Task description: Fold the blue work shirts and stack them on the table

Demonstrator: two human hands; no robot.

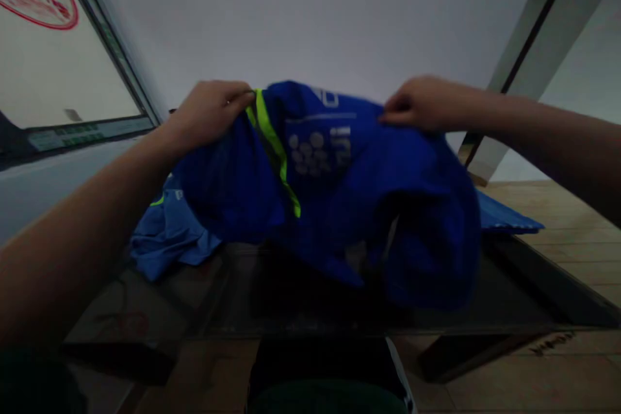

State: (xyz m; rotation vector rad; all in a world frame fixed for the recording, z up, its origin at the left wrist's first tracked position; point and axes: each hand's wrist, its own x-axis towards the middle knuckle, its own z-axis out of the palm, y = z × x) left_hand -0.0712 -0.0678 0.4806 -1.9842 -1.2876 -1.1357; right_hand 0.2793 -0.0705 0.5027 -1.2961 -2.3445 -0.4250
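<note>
A blue jacket (pixel 330 200) with yellow-green trim and white printing hangs in the air between my two hands, over the dark table. My left hand (pixel 216 107) pinches its upper edge beside the trim. At the other end of that edge, my right hand (pixel 420 103) grips the fabric with closed fingers. The lower part of the garment droops in loose folds and is partly blurred.
Another blue garment (pixel 172 229) lies crumpled at the table's left. A flat blue item (pixel 509 213) rests at the right rear. The dark glossy table (pixel 504 297) has its front edge near my lap; a pale wall (pixel 315 19) rises behind it.
</note>
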